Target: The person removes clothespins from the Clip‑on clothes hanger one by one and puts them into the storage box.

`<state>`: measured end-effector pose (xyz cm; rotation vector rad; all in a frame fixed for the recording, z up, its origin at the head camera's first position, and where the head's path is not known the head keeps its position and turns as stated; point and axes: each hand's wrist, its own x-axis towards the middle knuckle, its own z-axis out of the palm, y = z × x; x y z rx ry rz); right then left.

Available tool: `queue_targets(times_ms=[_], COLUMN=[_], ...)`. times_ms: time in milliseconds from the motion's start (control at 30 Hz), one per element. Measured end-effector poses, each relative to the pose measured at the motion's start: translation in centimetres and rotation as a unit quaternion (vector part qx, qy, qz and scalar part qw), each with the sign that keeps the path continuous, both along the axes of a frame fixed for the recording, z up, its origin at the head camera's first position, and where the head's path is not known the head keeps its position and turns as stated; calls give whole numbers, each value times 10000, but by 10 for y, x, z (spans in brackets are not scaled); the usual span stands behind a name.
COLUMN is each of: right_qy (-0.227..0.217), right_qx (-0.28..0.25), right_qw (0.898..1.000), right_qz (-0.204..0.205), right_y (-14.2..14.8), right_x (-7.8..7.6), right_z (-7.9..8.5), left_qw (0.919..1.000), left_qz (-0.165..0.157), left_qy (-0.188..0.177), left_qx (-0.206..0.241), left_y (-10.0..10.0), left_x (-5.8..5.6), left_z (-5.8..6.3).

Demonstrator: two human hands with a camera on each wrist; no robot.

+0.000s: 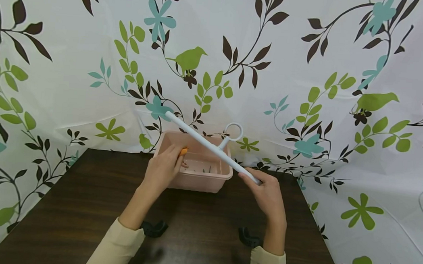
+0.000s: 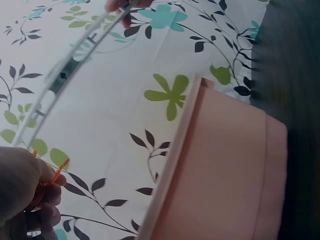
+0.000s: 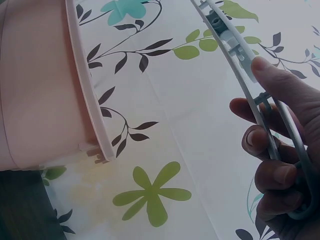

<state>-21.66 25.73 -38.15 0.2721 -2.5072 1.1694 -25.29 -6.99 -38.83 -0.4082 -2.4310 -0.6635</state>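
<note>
My right hand [image 1: 266,192] grips one end of a pale plastic hanger [image 1: 200,138], a long straight bar with a ring on a short stem at its middle. It slants up to the left, over a pink plastic bin [image 1: 197,182]. In the right wrist view, the thumb lies along the hanger's hollow frame [image 3: 242,85] and the fingers curl round it. My left hand [image 1: 163,165] is over the bin's left side, pinching a small orange plastic piece [image 1: 183,151]. Two thin orange tips [image 2: 61,171] stick out past the fingers in the left wrist view.
Several small pieces [image 1: 206,170] lie on the bin's floor. The bin stands at the back of a dark wooden table [image 1: 198,228]. A white sheet printed with leaves and birds [image 1: 210,35] hangs close behind and along the sides.
</note>
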Motion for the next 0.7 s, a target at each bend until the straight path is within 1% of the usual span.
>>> queue_targets(times_ms=[100, 200, 300, 333, 500, 600, 700], right_qy=[11, 87, 144, 154, 162, 224, 376], right_qx=[-28, -13, 32, 57, 244, 331, 404], right_qw=[10000, 9999, 9998, 9998, 9995, 9991, 9984], right_qz=[-26, -57, -91, -101, -150, -117, -77], right_y=[0, 0, 0, 0, -1, 0, -1], right_x=[1, 1, 1, 1, -1, -2, -4], right_z=[1, 2, 2, 2, 2, 2, 2], left_qw=[9991, 9959, 9918, 9908, 9892, 9892, 9893], left_qz=[-110, -194, -185, -177, -85, -44, -78], left_qy=[-405, -883, -1262, -1337, -1446, -1436, -1389], left_qx=[-12, -22, -74, -82, -201, -308, -429], left_y=[1, 4, 6, 7, 8, 8, 7], left_x=[-6, -11, -15, -16, -22, -26, -30], left_z=[-6, -8, -10, -10, -14, -16, -19])
